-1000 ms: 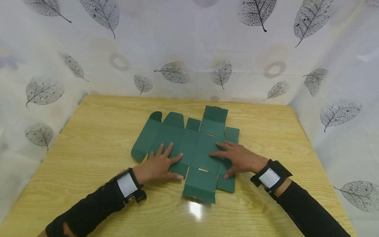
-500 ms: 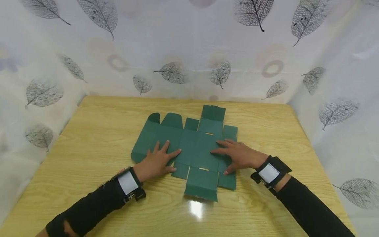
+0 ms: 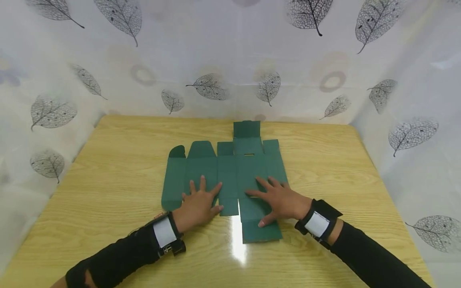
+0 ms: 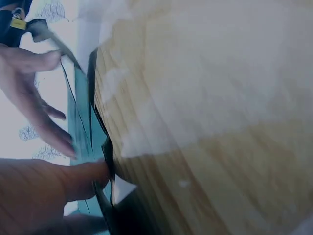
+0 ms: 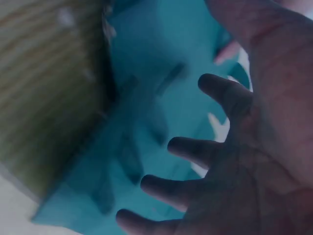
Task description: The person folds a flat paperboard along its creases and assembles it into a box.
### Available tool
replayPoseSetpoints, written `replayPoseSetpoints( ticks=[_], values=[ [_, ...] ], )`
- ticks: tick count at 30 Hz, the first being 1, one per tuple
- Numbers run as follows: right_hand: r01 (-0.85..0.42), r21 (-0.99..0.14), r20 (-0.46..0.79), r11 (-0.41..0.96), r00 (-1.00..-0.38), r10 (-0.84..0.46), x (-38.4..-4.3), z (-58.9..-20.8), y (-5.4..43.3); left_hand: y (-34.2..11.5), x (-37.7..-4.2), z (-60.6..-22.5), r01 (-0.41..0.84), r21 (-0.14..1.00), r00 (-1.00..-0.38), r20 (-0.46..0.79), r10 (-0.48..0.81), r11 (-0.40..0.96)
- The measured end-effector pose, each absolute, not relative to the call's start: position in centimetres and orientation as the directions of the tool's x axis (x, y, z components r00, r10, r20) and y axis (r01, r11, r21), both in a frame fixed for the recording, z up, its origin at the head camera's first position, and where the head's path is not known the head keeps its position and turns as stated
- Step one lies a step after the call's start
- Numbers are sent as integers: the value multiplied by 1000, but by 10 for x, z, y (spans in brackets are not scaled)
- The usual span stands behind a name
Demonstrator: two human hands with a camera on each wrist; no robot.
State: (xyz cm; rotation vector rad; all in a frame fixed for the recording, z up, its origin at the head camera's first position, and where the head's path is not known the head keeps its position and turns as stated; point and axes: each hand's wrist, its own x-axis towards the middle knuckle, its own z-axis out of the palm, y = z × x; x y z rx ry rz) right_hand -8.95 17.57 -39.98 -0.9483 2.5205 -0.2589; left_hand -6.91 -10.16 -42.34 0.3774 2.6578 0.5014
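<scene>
An unfolded green cardboard box (image 3: 227,172) lies nearly flat in the middle of the table, its flaps spread out front and back. My left hand (image 3: 197,205) rests on its left front part, fingers spread. Over the right front panels lies my right hand (image 3: 284,200), also with spread fingers, covering part of the front right flaps. In the left wrist view the thumb of the left hand (image 4: 44,191) is at the edge of the cardboard (image 4: 83,112). The right wrist view has the right hand's (image 5: 234,147) fingers extended over the blurred cardboard (image 5: 156,58).
The light wooden table (image 3: 119,160) reaches back to a pale curtain (image 3: 230,52) printed with dark leaves, which also hangs at both sides. Black bands with white patches (image 3: 318,224) are strapped around both wrists.
The cardboard has turned so its far flaps sit further left and its panels run straighter front to back. The right hand has shifted left and slightly nearer; the left hand moved slightly right.
</scene>
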Motion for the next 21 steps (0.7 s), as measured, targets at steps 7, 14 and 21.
replayPoseSetpoints(
  ticks=[7,14,21],
  values=[
    [-592,-319,-327,740,-664,-672,-90,-410,184,-119,-77,-406,232,472,-820,-376,432,851],
    [-659,-283,-348,697,-606,-715,-106,-414,195,-152,-103,-389,586,307,-699,-276,660,750],
    [-734,-238,-345,637,-549,-761,-117,-412,201,-158,-118,-408,687,207,-619,-336,710,697]
  ],
)
